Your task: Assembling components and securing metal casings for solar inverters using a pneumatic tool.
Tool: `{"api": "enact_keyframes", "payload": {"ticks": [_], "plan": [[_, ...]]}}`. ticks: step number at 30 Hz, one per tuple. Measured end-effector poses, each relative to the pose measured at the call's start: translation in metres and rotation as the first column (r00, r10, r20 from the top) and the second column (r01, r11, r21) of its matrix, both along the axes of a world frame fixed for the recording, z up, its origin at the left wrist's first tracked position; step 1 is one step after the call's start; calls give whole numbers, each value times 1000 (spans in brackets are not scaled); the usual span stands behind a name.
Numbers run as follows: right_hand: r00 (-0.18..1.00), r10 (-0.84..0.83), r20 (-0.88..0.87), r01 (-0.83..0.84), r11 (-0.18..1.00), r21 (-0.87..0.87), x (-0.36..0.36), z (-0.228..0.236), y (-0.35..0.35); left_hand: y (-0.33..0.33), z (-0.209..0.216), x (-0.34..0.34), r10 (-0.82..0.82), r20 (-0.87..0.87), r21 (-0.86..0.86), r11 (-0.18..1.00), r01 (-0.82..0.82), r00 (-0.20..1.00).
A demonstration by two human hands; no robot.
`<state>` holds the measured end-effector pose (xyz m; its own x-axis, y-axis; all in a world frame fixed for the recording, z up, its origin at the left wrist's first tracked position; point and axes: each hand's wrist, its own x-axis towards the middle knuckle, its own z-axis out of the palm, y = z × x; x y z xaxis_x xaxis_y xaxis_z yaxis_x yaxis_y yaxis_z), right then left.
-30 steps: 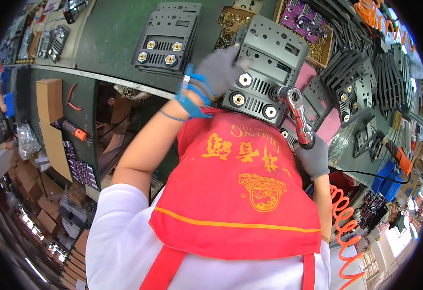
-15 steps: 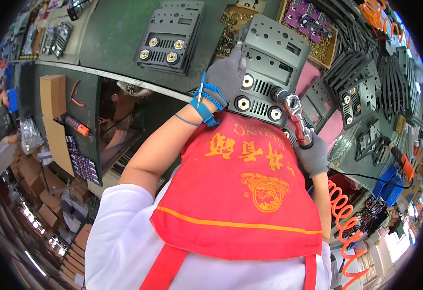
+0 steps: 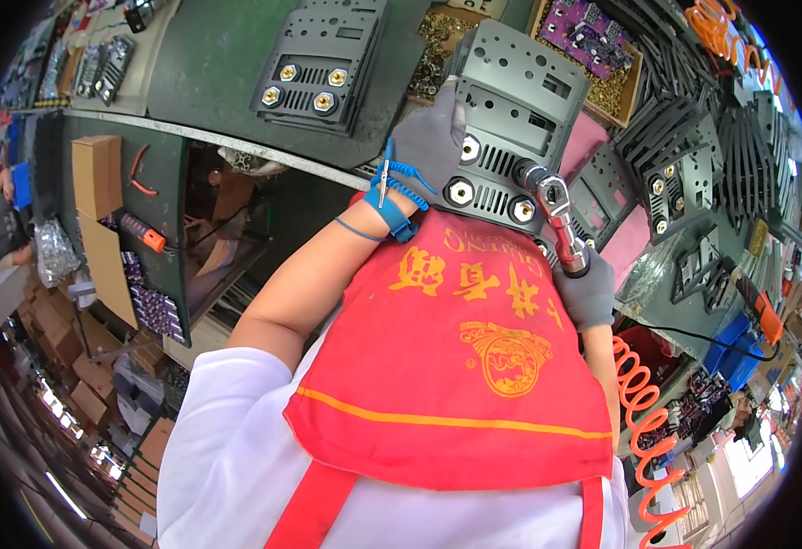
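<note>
A grey metal panel point(image 3: 511, 84) with slots and round holes lies at the table's near edge, against my red apron. It bears several brass fittings with hex nuts point(image 3: 460, 192). My left hand point(image 3: 427, 142), in a grey glove, is closed on the panel's left edge, thumb along its side. A blue coiled wrist strap point(image 3: 392, 212) is round that wrist. My right hand point(image 3: 587, 295), also gloved, is wrapped round the handle of a ratchet wrench point(image 3: 558, 215). The wrench's head sits over the upper right fitting place and hides what is beneath it.
A stack of similar panels point(image 3: 314, 78) lies to the left on the green tabletop point(image 3: 209, 73). Behind stand boxes of small brass parts point(image 3: 616, 99) and a purple circuit board point(image 3: 584, 37). Black brackets point(image 3: 666, 91) pile up at right. An orange coiled hose point(image 3: 634, 412) hangs beside my right arm.
The wrench handle and my right hand have shifted slightly to the left. My left hand keeps its hold on the panel. The surroundings have slid a little with my head.
</note>
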<state>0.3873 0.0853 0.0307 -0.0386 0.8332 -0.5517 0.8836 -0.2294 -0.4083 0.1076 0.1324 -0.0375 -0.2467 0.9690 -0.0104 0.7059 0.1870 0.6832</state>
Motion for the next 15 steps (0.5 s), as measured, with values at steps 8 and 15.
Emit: {"api": "enact_keyframes", "payload": {"ticks": [8,15], "plan": [[969,225,97,-228,973,22,-17,45,22,9,-1,-12,-93,-44,-17,996,92,995],[943,328,-48,-329,944,-26,-58,22,48,8,-17,-29,-148,334,19,989,150,931]]}}
